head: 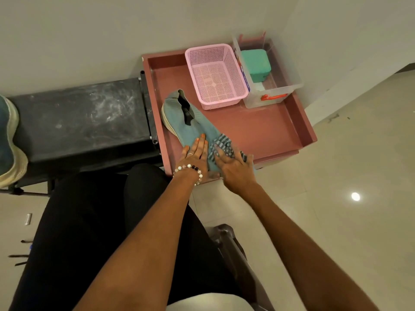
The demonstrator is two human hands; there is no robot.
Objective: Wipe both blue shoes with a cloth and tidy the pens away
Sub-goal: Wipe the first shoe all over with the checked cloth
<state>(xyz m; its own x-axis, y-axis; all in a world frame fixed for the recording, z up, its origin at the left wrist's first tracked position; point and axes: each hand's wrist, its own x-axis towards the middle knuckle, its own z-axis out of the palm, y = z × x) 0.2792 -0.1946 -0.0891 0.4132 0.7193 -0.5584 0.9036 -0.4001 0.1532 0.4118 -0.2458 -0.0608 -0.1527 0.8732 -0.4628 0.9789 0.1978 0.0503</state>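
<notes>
A blue knit shoe (186, 118) with a pale sole lies in the pink tray (269, 129), toe towards me. My left hand (196, 153) rests flat on the shoe's left side near the toe, holding it still. My right hand (233, 164) presses a striped blue-grey cloth (222, 144) against the toe end. The toe is mostly hidden under cloth and hands. A second blue shoe (9, 140) lies at the far left edge on the black bench (85, 122). Dark pens (20, 258) lie on the floor at the lower left.
A pink mesh basket (216, 75) and a clear plastic box (274, 86) holding a teal container (256, 63) stand at the tray's back. The wall runs behind. Tiled floor spreads to the right. My black-clad legs fill the lower middle.
</notes>
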